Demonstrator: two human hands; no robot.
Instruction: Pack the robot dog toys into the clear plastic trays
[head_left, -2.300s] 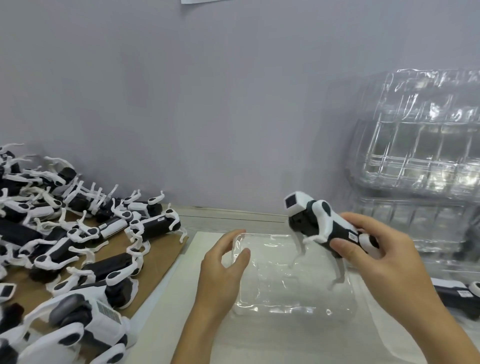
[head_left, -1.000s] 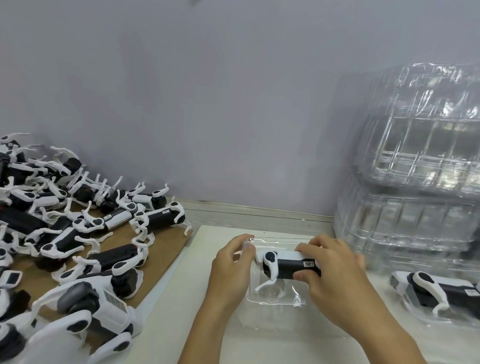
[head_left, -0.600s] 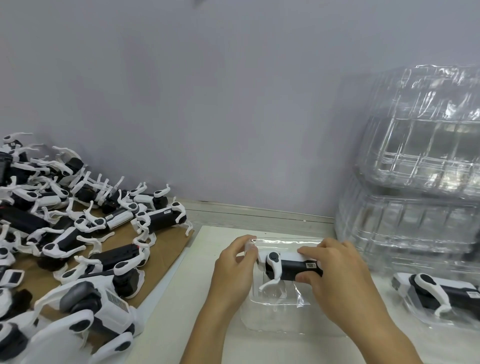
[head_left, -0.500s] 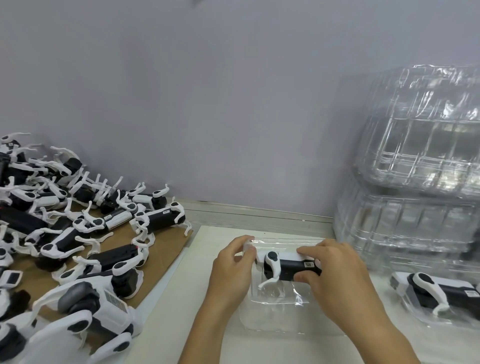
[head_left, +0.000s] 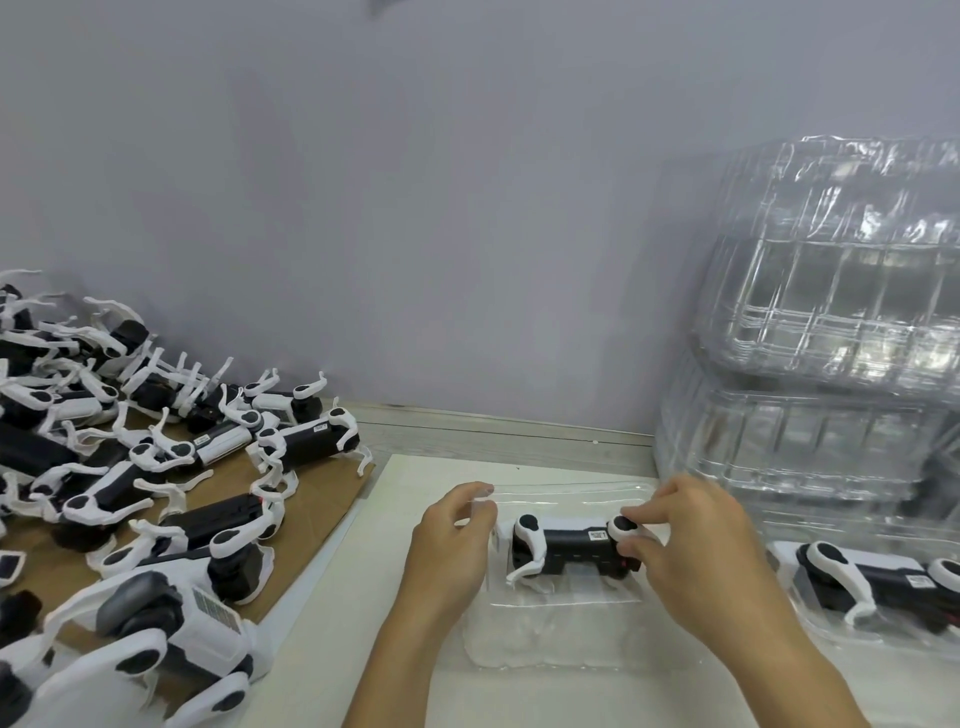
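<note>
A black-and-white robot dog toy (head_left: 566, 545) lies on its side in a clear plastic tray (head_left: 550, 644) on the white board in front of me. My left hand (head_left: 452, 545) grips the tray's left rim, thumb and fingers curled over it near the toy's head end. My right hand (head_left: 691, 551) pinches the toy's rear end, around its round hip joint. A second toy (head_left: 872, 577) lies packed in another clear tray (head_left: 831, 639) at the right.
A heap of loose robot dog toys (head_left: 130, 467) covers a brown cardboard sheet (head_left: 322, 493) on the left. Tall stacks of empty clear trays (head_left: 831, 322) stand at the back right against the grey wall.
The toy has come down from the air into the tray and now lies flat. My right hand has slid back from its body to its rear joint. My left hand stays at the tray's left rim.
</note>
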